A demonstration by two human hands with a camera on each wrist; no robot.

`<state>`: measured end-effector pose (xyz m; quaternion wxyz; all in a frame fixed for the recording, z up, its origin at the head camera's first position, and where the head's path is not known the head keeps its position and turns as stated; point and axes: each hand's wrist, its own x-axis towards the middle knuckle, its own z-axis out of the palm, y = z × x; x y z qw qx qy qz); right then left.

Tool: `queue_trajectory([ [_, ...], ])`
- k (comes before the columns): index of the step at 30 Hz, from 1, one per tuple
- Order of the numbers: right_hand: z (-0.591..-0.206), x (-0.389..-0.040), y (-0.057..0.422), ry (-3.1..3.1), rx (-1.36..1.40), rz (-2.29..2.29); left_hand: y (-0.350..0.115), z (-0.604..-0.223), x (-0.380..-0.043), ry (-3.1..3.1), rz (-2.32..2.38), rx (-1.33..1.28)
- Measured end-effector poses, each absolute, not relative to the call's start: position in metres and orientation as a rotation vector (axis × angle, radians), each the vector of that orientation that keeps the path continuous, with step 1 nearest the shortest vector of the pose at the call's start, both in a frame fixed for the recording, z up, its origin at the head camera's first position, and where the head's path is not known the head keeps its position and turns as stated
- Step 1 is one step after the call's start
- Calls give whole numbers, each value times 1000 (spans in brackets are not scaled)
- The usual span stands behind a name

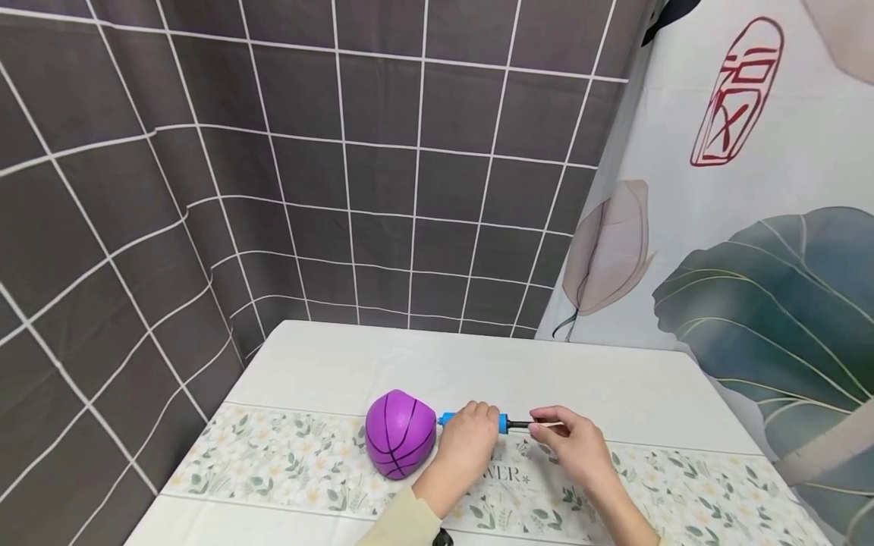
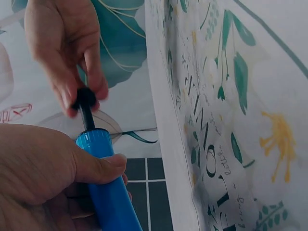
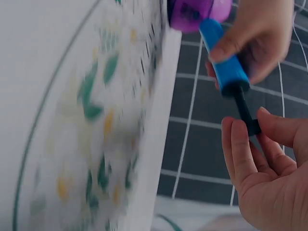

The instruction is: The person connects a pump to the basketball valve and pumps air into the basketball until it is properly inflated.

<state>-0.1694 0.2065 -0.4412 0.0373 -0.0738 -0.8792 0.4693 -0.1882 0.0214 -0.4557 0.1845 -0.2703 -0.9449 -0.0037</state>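
A purple ball (image 1: 399,438) with black basketball lines sits on the table, its top dented and partly deflated. My left hand (image 1: 468,438) grips the blue barrel of a hand pump (image 2: 111,197) just right of the ball. The pump's left end reaches the ball's side; whether a needle is inside it I cannot tell. From the barrel's other end a black rod (image 3: 243,105) sticks out. My right hand (image 1: 573,446) pinches the small black handle (image 3: 253,127) at the rod's end between thumb and fingers.
The table (image 1: 328,356) has a white cloth with a floral, lettered band. A dark grid-patterned curtain (image 1: 382,174) hangs behind and to the left. On the right hangs a white curtain with large leaves (image 1: 785,303). A small black object (image 1: 443,538) shows beside the left sleeve.
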Motion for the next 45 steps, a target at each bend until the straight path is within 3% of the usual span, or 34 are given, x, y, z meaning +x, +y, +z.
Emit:
queue_trajectory([
  [15,-425,-160,272,-2744,-313,1565,28,-455,-185,-2687,19,-692],
  [36,-452,-175,190,-2607,-218,1521,36,-467,-185,-2550,158,-624],
  [45,-449,-172,205,-2628,-274,1571,31,-465,-185,-2671,68,-671],
])
